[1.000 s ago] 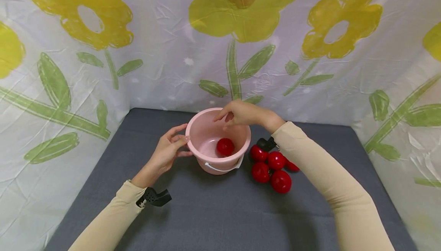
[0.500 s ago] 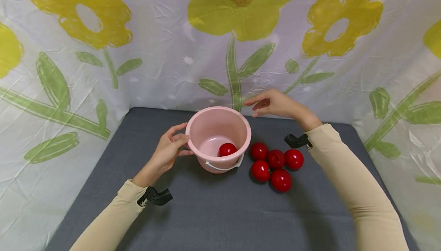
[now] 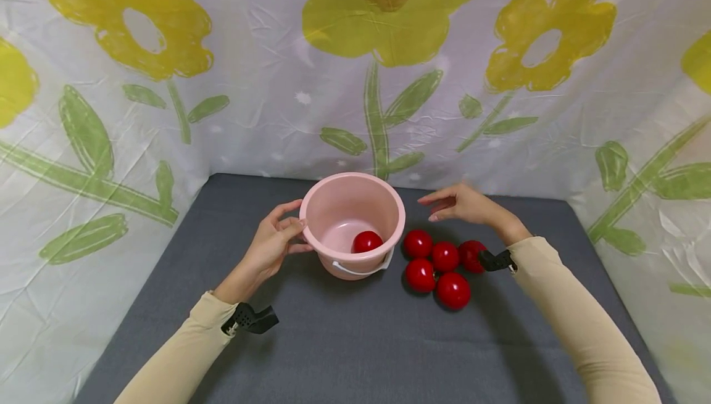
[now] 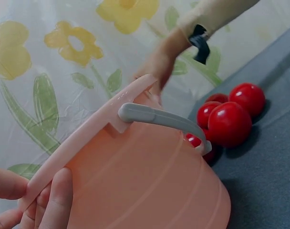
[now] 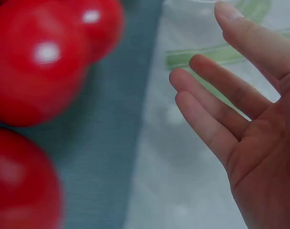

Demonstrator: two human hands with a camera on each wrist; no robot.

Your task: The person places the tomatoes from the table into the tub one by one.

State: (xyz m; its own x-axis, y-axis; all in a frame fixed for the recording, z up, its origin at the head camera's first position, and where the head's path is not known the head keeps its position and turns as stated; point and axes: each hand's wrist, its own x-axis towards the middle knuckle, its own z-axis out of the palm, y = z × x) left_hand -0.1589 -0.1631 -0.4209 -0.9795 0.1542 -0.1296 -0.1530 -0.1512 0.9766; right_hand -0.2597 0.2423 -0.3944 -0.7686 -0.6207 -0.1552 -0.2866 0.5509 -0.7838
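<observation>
A pink bucket [image 3: 352,268] with a pale handle [image 3: 355,272] stands upright on the table. My left hand [image 3: 271,240] pinches its left rim, thumb on the lip and fingers along the outside; the left wrist view shows this grip at the rim [image 4: 78,138]. Inside, on the bottom, lies one glossy red round thing like an apple [image 3: 367,242]. To the right of the bucket, several more such red apples [image 3: 453,290] sit close together. My right hand [image 3: 463,205] hovers behind and above them, fingers extended and holding nothing; its palm [image 5: 264,162] faces the right wrist camera.
A dark grey cloth [image 3: 355,354] covers the table. White fabric [image 3: 266,114] printed with yellow flowers hangs behind and along both sides, right at the table's back edge. Black wrist cameras [image 3: 252,319] sit on both wrists.
My right hand has come out from over the bucket, swung right, then dropped lower toward the red apples. The apple in the bucket has shifted slightly. My left hand keeps its hold.
</observation>
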